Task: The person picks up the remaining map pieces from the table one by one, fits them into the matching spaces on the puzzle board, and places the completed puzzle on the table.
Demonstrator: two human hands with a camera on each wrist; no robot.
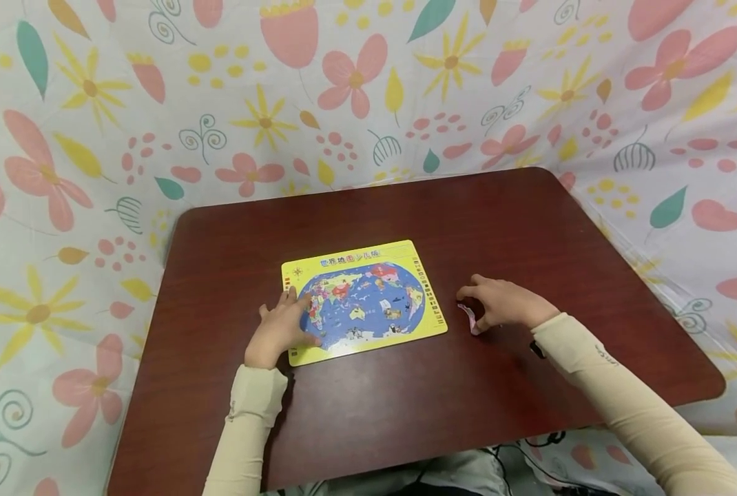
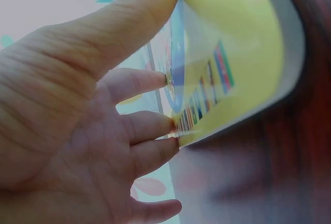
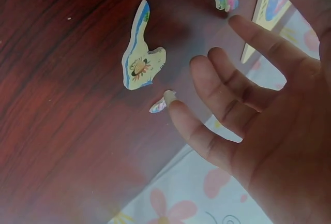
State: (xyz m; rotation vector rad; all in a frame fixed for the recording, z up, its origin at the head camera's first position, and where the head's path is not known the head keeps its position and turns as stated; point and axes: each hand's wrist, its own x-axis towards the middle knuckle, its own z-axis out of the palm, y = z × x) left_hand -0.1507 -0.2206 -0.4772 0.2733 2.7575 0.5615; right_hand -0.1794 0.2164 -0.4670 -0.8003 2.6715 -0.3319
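The map board (image 1: 371, 315) is lying between the hands. The right hand (image 1: 506, 303), the nearer one, is curving thumb and finger about a pink piece (image 1: 469, 319); whether they are pinching it, the views are not clearly showing. The piece's long axis is running roughly parallel to the board's near right edge. The left hand (image 1: 279, 326), fingers spread, is touching the board's left side.
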